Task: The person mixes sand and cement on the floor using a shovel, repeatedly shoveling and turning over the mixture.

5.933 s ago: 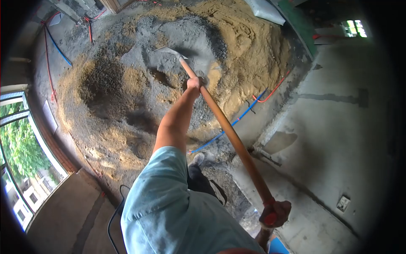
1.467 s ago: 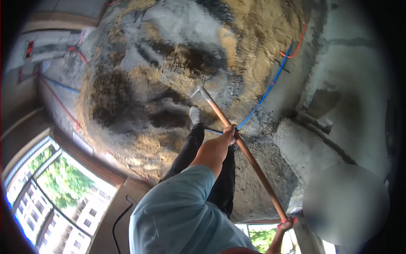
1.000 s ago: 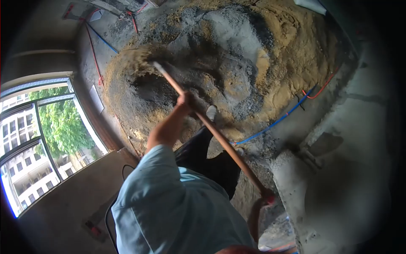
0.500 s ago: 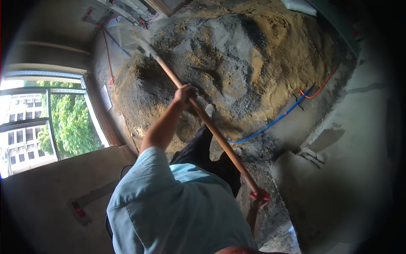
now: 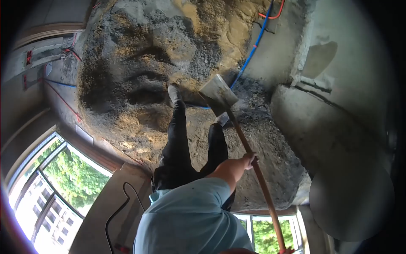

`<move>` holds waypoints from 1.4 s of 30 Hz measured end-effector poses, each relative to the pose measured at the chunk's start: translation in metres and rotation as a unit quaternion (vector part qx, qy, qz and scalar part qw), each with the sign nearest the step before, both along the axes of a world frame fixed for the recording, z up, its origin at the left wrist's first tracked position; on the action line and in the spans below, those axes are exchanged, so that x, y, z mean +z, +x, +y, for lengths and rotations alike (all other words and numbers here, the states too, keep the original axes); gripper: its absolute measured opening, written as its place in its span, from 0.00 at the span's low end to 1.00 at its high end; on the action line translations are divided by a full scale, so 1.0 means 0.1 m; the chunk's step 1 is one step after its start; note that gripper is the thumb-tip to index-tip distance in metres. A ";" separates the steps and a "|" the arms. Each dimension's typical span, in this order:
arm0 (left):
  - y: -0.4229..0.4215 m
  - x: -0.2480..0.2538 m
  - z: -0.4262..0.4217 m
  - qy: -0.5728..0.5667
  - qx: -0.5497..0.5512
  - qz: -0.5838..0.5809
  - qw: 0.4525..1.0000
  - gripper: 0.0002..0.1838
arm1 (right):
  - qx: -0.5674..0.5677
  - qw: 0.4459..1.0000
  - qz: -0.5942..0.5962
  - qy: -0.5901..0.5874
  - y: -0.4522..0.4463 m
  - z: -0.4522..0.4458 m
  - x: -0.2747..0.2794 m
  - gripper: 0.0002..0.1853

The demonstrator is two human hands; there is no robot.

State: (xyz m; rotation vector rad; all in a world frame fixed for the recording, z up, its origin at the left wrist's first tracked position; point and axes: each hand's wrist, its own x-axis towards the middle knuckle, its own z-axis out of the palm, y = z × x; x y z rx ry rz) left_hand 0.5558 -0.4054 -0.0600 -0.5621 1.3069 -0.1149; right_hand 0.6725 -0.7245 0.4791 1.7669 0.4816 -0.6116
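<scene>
A square-bladed shovel (image 5: 263, 186) slants across the right of centre, its long wooden handle running down to the bottom edge. My left hand (image 5: 248, 161) is wrapped round the middle of the handle, with that arm reaching across my body. At the handle's lower end my right hand (image 5: 286, 250) grips it, mostly cut off by the frame edge. The pale, flat blade (image 5: 219, 94) hangs near my right foot, beside the heap of sand and grey mix (image 5: 144, 55). No load shows on the blade.
A blue pipe (image 5: 249, 57) curves along the heap's right side, with a red pipe (image 5: 277, 12) near its top. Grey rubble (image 5: 266, 144) covers the floor at right, beside a concrete wall (image 5: 338, 106). A window (image 5: 59, 182) stands at left. My feet are at the heap's edge.
The shovel has swung from the heap's far left back towards my right side, its blade now close to my feet. Both hands have kept their hold, and my view has turned.
</scene>
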 end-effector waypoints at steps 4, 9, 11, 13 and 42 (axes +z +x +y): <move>-0.16 -0.18 0.41 -0.061 -0.025 0.022 0.998 0.07 | -0.387 0.659 -0.370 0.528 -0.04 -0.39 -0.52 0.22; 0.06 -0.53 1.07 -0.038 0.084 -0.004 0.996 0.06 | -0.196 0.659 -0.345 0.639 0.24 1.42 -0.78 0.11; 0.38 -0.38 1.50 -0.040 0.082 0.021 0.996 0.05 | -0.295 0.668 -0.331 0.597 0.91 1.71 -0.34 0.13; 0.28 -0.15 1.74 -0.033 0.060 0.033 0.997 0.05 | -0.247 0.692 -0.308 0.604 0.96 1.86 -0.09 0.15; -0.92 -0.34 -0.04 0.028 -0.200 0.076 0.976 0.14 | -0.462 0.648 -0.455 0.399 -1.14 -0.09 -0.67 0.21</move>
